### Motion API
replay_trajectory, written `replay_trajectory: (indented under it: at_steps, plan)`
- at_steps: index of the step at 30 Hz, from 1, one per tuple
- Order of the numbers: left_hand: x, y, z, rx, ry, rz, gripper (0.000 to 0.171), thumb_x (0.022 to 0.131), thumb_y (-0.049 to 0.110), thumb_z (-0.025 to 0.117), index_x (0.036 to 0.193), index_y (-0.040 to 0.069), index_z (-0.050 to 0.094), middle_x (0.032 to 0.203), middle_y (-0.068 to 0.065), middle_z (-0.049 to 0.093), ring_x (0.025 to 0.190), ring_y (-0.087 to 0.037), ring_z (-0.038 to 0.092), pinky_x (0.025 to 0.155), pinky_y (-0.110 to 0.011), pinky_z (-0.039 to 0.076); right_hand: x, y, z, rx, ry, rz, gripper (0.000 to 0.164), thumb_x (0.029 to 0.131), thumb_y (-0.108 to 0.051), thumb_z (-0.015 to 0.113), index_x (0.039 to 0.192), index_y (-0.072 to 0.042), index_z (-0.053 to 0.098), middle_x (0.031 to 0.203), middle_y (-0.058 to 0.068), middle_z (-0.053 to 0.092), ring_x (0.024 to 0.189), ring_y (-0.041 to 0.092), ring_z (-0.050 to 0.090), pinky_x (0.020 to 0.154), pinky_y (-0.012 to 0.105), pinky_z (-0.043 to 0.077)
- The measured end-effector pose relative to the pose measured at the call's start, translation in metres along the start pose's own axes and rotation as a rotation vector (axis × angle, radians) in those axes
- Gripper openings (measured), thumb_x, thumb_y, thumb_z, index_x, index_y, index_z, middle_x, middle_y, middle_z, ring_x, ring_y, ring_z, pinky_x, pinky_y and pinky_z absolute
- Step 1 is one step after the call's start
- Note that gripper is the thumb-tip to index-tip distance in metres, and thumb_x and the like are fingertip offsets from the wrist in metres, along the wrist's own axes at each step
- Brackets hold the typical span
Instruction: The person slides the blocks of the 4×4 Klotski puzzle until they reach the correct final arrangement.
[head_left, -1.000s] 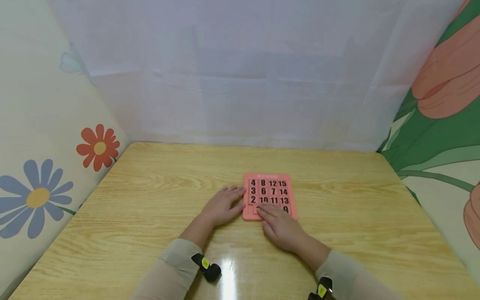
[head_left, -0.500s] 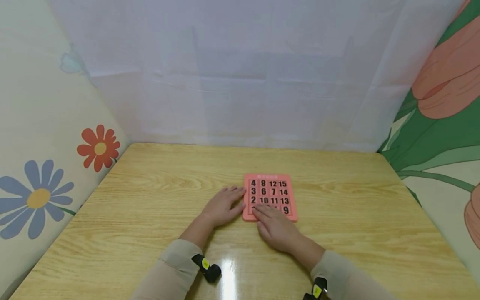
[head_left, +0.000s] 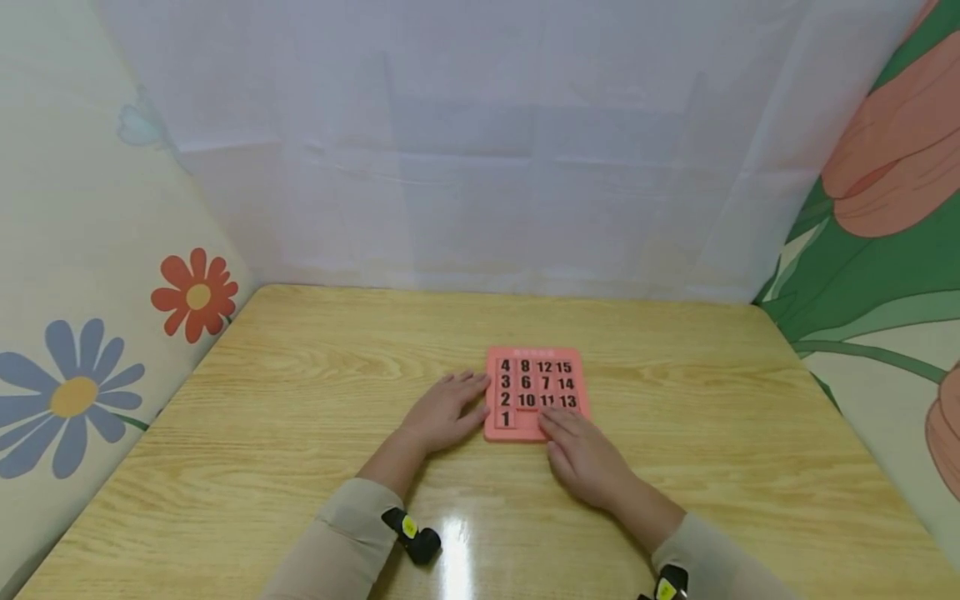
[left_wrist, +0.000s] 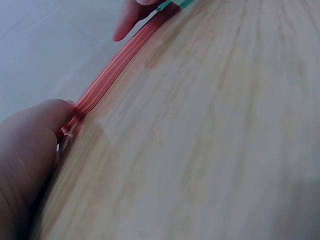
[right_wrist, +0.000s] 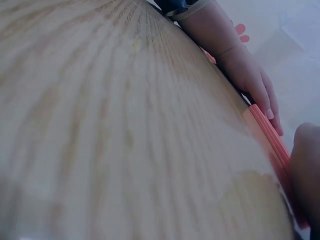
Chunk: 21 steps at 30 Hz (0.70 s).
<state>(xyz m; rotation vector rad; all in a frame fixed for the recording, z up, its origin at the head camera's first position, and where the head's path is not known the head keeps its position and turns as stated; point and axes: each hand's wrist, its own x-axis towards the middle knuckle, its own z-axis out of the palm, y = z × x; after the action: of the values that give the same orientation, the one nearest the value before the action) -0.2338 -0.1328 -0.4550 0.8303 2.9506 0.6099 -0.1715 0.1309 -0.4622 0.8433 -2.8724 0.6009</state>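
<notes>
A pink number slide puzzle (head_left: 534, 423) lies flat on the table, with black numerals on its tiles. Its bottom row shows the 1 tile (head_left: 506, 418) at the left and a bare slot beside it; the right end of that row is hidden. My left hand (head_left: 444, 414) rests along the puzzle's left side, fingers extended against its edge. Over the lower right corner, my right hand (head_left: 588, 457) lays its extended fingertips on the tiles. In the left wrist view the thumb of my left hand (left_wrist: 37, 135) touches the pink edge. The right wrist view shows the right hand (right_wrist: 307, 172) partly.
The wooden table (head_left: 337, 350) spreads out around the puzzle. A white sheet (head_left: 480, 167) hangs behind it. Flower-patterned panels (head_left: 75, 233) stand at both sides. A black camera mount (head_left: 420, 543) sits on the left cuff.
My right hand first moved slightly left over the bottom row, then right, uncovering the 1 tile at the left end and a bare slot beside it. The left hand has stayed put.
</notes>
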Motion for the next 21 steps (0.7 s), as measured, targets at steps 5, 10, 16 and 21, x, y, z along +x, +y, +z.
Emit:
replay_trajectory:
  at_steps: [5,10,16,21]
  plan:
    - [0.0004,0.0004,0.0002,0.001,0.000,0.001,0.058,0.101,0.039,0.048,0.149,0.008,0.042,0.153,-0.008,0.044,0.146,-0.031,0.034,0.125,-0.047,0.021,-0.0059,0.0076,-0.0018,-0.010,0.015,-0.010,0.045,0.099,-0.022,0.050,0.140,-0.005,0.053,0.149,0.009,0.050,0.141,0.027,0.043,0.120,0.044,0.031]
    - [0.0001,0.0002,-0.0001,0.002,0.000,-0.001,0.058,0.100,0.039,0.049,0.149,0.008,0.042,0.153,-0.008,0.044,0.146,-0.031,0.035,0.125,-0.047,0.021,-0.0077,0.0091,-0.0024,-0.010,0.015,-0.023,0.044,0.099,-0.021,0.051,0.139,-0.004,0.054,0.149,0.009,0.050,0.140,0.027,0.044,0.121,0.045,0.030]
    - [-0.0002,0.0002,-0.0004,0.003,0.005,0.005,0.057,0.100,0.037,0.049,0.148,0.007,0.043,0.152,-0.009,0.045,0.145,-0.032,0.036,0.124,-0.048,0.023,-0.0064,0.0055,-0.0023,0.000,-0.023,0.001,0.045,0.100,-0.023,0.049,0.142,-0.006,0.051,0.150,0.010,0.048,0.142,0.027,0.041,0.122,0.045,0.028]
    - [0.0002,-0.0002,0.0002,0.001,0.006,0.005,0.057,0.100,0.038,0.049,0.148,0.007,0.042,0.153,-0.008,0.044,0.146,-0.032,0.035,0.124,-0.048,0.021,-0.0041,0.0020,-0.0012,0.004,-0.027,-0.006,0.046,0.100,-0.023,0.048,0.142,-0.006,0.051,0.151,0.010,0.047,0.143,0.028,0.040,0.122,0.045,0.028]
